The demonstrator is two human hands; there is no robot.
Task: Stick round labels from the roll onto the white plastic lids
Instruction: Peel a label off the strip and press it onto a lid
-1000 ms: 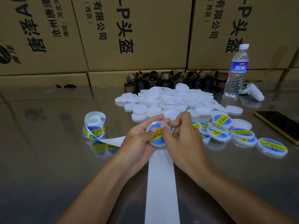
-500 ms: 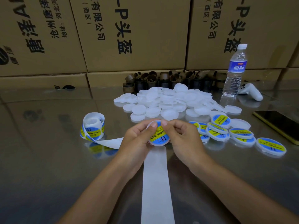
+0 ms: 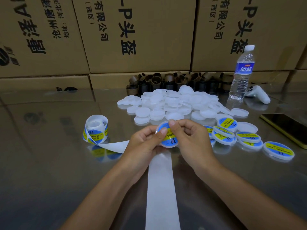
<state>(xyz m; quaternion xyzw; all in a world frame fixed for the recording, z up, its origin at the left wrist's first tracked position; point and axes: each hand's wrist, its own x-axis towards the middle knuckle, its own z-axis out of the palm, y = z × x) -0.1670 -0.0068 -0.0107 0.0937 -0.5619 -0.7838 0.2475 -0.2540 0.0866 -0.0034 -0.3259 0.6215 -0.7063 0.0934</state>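
Both my hands hold one white lid [image 3: 171, 141] with a blue and yellow round label on it, tilted toward me just above the table. My left hand [image 3: 142, 143] grips its left rim, thumb pressing on the label. My right hand [image 3: 191, 138] pinches the top edge with thumb and forefinger. The label roll [image 3: 96, 130] stands on its edge at the left; its empty white backing strip [image 3: 162, 188] runs under my hands and toward me. A heap of bare white lids [image 3: 174, 105] lies behind. Several labelled lids [image 3: 245, 137] lie at the right.
Cardboard boxes [image 3: 136, 34] wall off the back. Brown and black empty roll cores [image 3: 166, 80] line their foot. A water bottle [image 3: 241, 75], a white controller [image 3: 259, 95] and a phone [image 3: 289, 128] sit at the right on the glossy table [image 3: 49, 171].
My hands have tilted the labelled lid more upright, and my right fingers moved from its right side up to its top edge. The roll and the piles have not moved.
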